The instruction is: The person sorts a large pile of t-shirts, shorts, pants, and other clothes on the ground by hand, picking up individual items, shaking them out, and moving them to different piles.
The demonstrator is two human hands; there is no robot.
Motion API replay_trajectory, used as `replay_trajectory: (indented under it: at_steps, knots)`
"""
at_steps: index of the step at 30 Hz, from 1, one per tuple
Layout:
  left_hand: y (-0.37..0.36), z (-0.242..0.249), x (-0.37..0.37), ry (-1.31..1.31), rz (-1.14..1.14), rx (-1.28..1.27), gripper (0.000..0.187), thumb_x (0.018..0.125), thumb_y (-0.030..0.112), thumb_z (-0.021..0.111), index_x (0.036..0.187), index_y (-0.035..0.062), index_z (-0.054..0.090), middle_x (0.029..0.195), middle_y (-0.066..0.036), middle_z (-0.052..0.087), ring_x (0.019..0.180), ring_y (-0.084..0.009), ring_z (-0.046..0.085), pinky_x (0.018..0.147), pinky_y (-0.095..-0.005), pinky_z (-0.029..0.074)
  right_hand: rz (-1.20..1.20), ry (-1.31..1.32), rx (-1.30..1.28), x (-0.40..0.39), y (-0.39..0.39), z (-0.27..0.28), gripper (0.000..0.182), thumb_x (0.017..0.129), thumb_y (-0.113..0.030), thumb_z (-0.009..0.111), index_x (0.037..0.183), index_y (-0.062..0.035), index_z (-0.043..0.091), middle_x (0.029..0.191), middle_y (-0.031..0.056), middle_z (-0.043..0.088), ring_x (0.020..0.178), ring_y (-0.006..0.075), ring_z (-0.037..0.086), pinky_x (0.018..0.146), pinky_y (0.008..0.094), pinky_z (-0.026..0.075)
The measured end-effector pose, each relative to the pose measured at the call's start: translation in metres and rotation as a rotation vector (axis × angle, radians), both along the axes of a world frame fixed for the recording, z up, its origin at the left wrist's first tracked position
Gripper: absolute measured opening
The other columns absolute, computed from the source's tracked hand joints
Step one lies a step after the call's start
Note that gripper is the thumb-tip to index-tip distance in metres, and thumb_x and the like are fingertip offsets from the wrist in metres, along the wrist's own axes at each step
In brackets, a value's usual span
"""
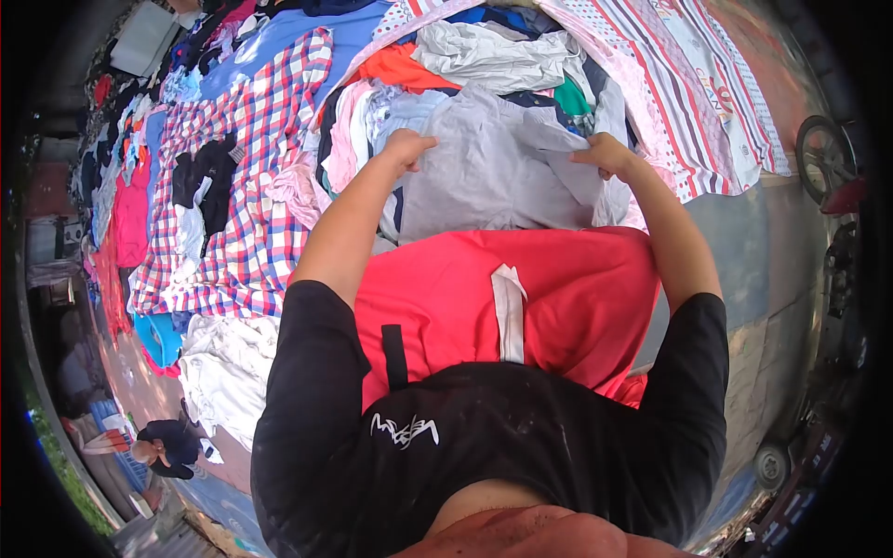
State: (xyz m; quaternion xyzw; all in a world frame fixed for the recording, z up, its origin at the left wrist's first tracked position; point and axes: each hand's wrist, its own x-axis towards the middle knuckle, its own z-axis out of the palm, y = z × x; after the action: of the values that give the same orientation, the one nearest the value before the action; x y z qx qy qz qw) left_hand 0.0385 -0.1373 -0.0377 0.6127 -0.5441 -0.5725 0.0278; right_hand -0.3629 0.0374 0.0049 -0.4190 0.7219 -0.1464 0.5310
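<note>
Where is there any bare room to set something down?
Bare ground shows right of the right arm, bordered by the striped cloth and the spoked wheel. It is crowded where the left hand and right hand hold the grey garment over heaped clothes.

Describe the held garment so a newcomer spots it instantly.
Start at the big red cloth in front of the black shirt. Just beyond it, between the left hand and right hand, lies a plain grey garment. Unlike the orange cloth and crumpled off-white garment behind it, it is gripped by both hands.
</note>
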Motion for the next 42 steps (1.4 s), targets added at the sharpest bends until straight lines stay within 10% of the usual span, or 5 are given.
replay_trajectory:
  at_steps: [14, 21, 28, 33, 42]
  knots:
    - [0.113, 0.034, -0.098, 0.720, -0.327, 0.588, 0.048, 0.095, 0.040, 0.066, 0.130, 0.0073, 0.059, 0.085, -0.002, 0.067, 0.061, -0.0086, 0.054, 0.056, -0.0292, 0.051, -0.075, -0.286, -0.676, 0.050, 0.103, 0.321, 0.047, 0.093, -0.037, 0.071, 0.117, 0.0027, 0.067, 0.100, 0.0078, 0.071, 0.089, 0.0122, 0.066, 0.081, 0.0276, 0.053]
    - [0.025, 0.197, -0.037, 0.536, 0.166, -0.515, 0.019, 0.100, 0.027, 0.060, 0.103, 0.0080, 0.063, 0.078, 0.001, 0.063, 0.057, -0.0071, 0.057, 0.048, -0.0244, 0.048, -0.305, 0.452, -0.355, -0.050, 0.058, 0.307, 0.044, 0.095, -0.038, 0.067, 0.108, 0.0036, 0.067, 0.094, 0.0105, 0.070, 0.083, 0.0151, 0.068, 0.065, 0.0264, 0.056]
    - [0.033, 0.340, 0.028, 1.089, 0.335, -0.980, 0.016, 0.101, 0.015, 0.056, 0.109, 0.0016, 0.052, 0.103, -0.010, 0.063, 0.082, -0.0237, 0.072, 0.063, -0.0299, 0.059, -0.438, 0.033, -1.416, -0.027, 0.042, 0.315, 0.033, 0.094, -0.021, 0.066, 0.118, 0.0026, 0.066, 0.110, 0.0135, 0.070, 0.097, 0.0194, 0.068, 0.082, 0.0309, 0.056]
    - [0.050, 0.262, 0.055, 0.687, 0.028, -1.329, 0.052, 0.088, 0.001, 0.061, 0.138, 0.0057, 0.047, 0.128, -0.012, 0.060, 0.120, -0.0225, 0.057, 0.106, -0.0342, 0.042, -0.169, 0.174, -1.427, 0.011, 0.072, 0.270, 0.041, 0.084, -0.006, 0.072, 0.125, -0.0059, 0.068, 0.127, 0.0092, 0.066, 0.117, 0.0182, 0.061, 0.100, 0.0297, 0.047]
    - [0.099, 0.101, 0.090, -0.119, -0.754, -0.919, 0.034, 0.078, 0.001, 0.057, 0.106, 0.0054, 0.074, 0.115, -0.014, 0.068, 0.109, -0.0342, 0.063, 0.094, -0.0396, 0.050, 0.302, 0.466, -0.744, 0.027, 0.106, 0.083, 0.037, 0.069, 0.011, 0.058, 0.103, 0.0019, 0.070, 0.107, 0.0169, 0.071, 0.100, 0.0334, 0.067, 0.088, 0.0383, 0.053]
